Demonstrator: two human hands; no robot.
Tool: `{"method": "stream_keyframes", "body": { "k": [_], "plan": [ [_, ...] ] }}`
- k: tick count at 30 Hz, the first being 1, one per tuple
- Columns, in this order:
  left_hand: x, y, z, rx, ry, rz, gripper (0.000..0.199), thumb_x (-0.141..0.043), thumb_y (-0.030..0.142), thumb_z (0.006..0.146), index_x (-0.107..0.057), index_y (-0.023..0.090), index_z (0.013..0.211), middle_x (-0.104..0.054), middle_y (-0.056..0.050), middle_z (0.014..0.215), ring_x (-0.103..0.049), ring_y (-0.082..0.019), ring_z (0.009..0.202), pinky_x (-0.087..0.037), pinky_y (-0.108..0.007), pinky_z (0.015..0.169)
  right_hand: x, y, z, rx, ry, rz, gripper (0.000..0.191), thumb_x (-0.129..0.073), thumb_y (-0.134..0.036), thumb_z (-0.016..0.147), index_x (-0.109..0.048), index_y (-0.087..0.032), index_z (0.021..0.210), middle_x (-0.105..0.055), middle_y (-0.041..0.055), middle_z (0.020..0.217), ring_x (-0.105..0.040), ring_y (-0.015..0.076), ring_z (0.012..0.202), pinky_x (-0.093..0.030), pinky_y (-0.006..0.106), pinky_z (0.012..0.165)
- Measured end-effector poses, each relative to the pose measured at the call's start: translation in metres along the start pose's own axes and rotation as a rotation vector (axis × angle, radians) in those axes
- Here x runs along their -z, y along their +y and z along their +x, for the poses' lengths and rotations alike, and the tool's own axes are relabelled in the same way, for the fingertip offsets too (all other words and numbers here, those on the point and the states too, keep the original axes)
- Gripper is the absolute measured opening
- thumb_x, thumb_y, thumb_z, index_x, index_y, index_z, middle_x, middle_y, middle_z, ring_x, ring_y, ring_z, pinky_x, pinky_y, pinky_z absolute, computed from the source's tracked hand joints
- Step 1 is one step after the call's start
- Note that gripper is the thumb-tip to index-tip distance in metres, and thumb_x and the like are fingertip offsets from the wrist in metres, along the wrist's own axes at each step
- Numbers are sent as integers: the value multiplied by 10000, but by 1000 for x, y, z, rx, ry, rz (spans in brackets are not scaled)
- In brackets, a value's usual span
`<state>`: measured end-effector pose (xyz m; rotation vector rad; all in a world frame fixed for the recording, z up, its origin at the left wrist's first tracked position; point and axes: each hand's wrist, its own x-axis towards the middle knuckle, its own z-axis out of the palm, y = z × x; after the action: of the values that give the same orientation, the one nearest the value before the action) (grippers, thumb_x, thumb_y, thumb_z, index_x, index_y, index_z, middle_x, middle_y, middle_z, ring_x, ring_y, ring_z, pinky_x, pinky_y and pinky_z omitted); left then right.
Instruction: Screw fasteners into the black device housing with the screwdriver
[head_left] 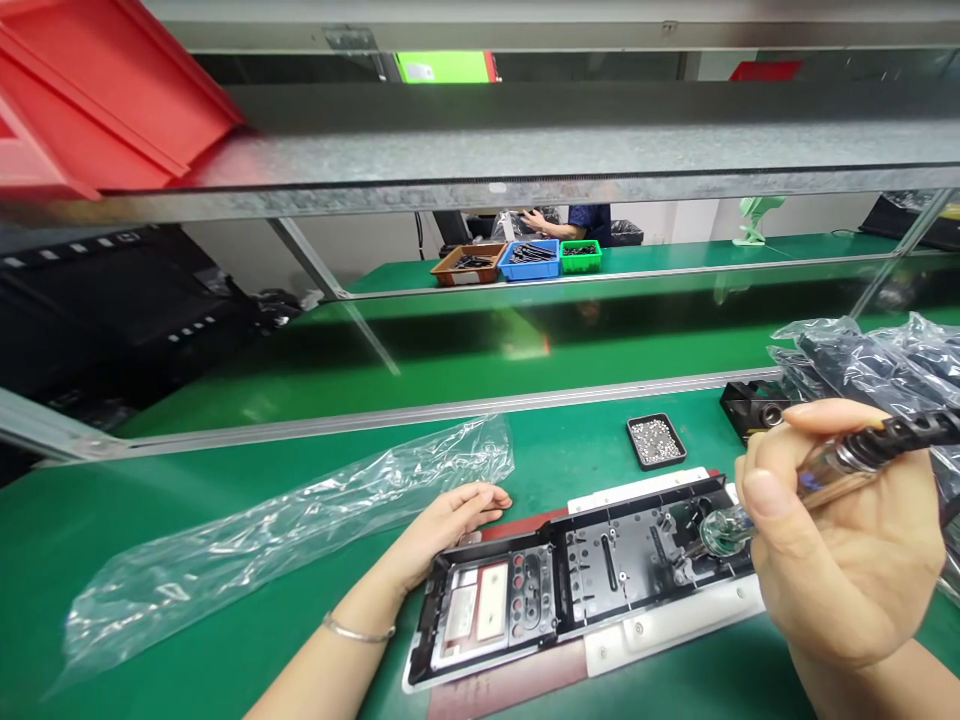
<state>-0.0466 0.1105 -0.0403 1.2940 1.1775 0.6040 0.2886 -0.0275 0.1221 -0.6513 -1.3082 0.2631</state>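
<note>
Over the housing (636, 566), the right hand (844, 565) grips a driver (831, 468), tip unclear; whether the left hand (454, 515) grips, I cannot tell.

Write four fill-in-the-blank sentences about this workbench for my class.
The tool is in the person's ____.
The bracelet circles the ____ arm.
Between the brown bin and green bin stands a ____ bin.
The small tray of shiny pieces is coloured ____.

Missing words: right hand; left; blue; black.
</note>
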Motion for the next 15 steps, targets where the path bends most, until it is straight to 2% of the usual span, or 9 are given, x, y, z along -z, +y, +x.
{"method": "stream_keyframes", "body": {
  "k": [15],
  "plan": [
    [-2, 12, -6, 45, 12, 23, 446, -668, 583, 948, -705, 159, 1079, -723, -97, 1189, -640, -271, 1238, -436, -556, 1190, -8, -3, 9, 60, -36, 14, 294, -488, 22, 958, -474, -129, 1209, -422, -33, 761, -427, 107, 608, -363, 200, 525]
  ]
}}
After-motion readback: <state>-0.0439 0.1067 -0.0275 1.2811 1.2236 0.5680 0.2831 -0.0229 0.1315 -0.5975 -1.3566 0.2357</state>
